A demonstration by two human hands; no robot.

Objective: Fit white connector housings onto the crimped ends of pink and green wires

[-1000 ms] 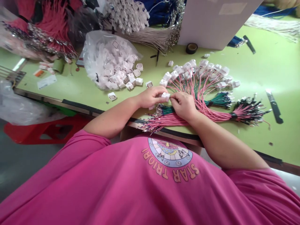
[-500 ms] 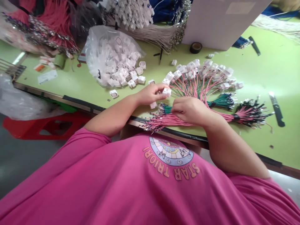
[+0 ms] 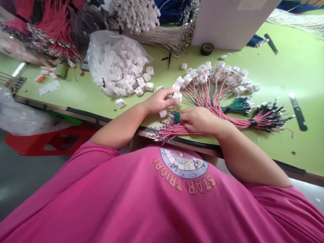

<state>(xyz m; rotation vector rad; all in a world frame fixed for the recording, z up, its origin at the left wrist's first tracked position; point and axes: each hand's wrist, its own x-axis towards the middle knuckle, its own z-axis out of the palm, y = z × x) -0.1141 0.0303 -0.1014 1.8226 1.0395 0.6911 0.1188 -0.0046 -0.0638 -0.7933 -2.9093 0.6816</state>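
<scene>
Between the thumb and fingers of my left hand (image 3: pixel 160 100) is a white plastic connector housing (image 3: pixel 177 98). A loose white housing (image 3: pixel 162 113) lies just below that hand. My right hand (image 3: pixel 198 119) is closed with its fingertips at the green wires (image 3: pixel 176 117), near their crimped metal ends; how many wires are in its grip is hidden. Pink wires (image 3: pixel 186 129) lie under and beside this hand along the table edge. Behind both hands fans out a group of pink and green wires with white housings (image 3: pixel 202 70) on their ends.
An open plastic bag (image 3: pixel 97 62) of white housings spills onto the green table (image 3: pixel 273 77). Black tape (image 3: pixel 207 49), a knife-like tool (image 3: pixel 298 113) and a large pale box (image 3: pixel 230 23) stand or lie around. Pink wire bundles (image 3: pixel 55 30) are at the far left.
My right hand has moved slightly left and down onto the green wires' ends. My left hand keeps hold of the white connector housing. The whole view has shifted a little.
</scene>
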